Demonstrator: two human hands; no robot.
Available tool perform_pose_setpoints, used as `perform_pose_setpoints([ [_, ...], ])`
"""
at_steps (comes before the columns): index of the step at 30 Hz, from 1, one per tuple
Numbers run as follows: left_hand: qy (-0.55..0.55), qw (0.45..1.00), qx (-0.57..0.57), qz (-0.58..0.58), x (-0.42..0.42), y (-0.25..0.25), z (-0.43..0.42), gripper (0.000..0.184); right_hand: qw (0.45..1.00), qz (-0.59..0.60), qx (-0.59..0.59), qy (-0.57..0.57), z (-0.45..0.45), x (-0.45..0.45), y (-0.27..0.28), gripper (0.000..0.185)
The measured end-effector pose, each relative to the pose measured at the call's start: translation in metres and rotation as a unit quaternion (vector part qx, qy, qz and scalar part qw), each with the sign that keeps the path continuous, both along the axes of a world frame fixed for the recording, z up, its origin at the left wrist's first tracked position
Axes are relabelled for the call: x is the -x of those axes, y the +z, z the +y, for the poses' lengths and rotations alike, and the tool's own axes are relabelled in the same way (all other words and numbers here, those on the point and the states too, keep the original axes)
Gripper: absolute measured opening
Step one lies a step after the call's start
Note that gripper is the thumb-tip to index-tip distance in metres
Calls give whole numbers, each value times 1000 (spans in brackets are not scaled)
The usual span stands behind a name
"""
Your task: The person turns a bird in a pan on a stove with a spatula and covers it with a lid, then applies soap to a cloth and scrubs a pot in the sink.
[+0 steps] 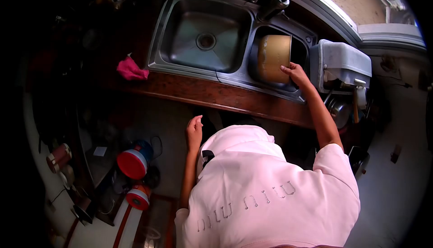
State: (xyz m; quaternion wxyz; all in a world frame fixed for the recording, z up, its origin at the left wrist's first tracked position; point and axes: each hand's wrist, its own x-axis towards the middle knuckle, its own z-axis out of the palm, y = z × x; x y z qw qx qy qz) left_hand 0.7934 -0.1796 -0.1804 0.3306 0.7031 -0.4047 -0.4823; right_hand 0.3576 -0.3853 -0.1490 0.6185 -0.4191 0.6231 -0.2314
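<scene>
A tan cooking pot point(274, 58) lies tipped on its side in the smaller right basin point(254, 49) of the steel double sink. My right hand point(295, 74) grips the pot at its rim, thumb on the outer wall and the other fingers mostly hidden inside. Down by my side, in front of the counter, hangs my left hand point(194, 130), its fingers loosely curled together with nothing visible in them. The larger left basin point(180, 36) shows its drain. A black and chrome faucet point(274, 8) rises behind the sink.
On the brown counter point(198, 95), a pink cloth point(132, 68) lies left of the sink. A grey plastic dish box point(345, 61) stands to the right, with metal pans point(340, 110) near it. Red-lidded containers point(132, 163) sit lower left. A window point(361, 4) is at upper right.
</scene>
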Motion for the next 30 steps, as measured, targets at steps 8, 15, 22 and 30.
perform_pose_setpoints([
  [8,-70,993,90,-13,-72,9,-27,21,989,106,37,99,5,-84,104,30],
  [15,-82,992,93,-33,-138,4,-24,20,997,-58,32,32,-24,-133,81,33],
  [22,-21,995,55,-78,-163,-3,-11,22,955,-292,-20,-59,-52,-194,9,34],
  [30,12,996,-41,-82,-165,-25,-1,23,935,-346,-52,-59,-90,-233,-14,44],
])
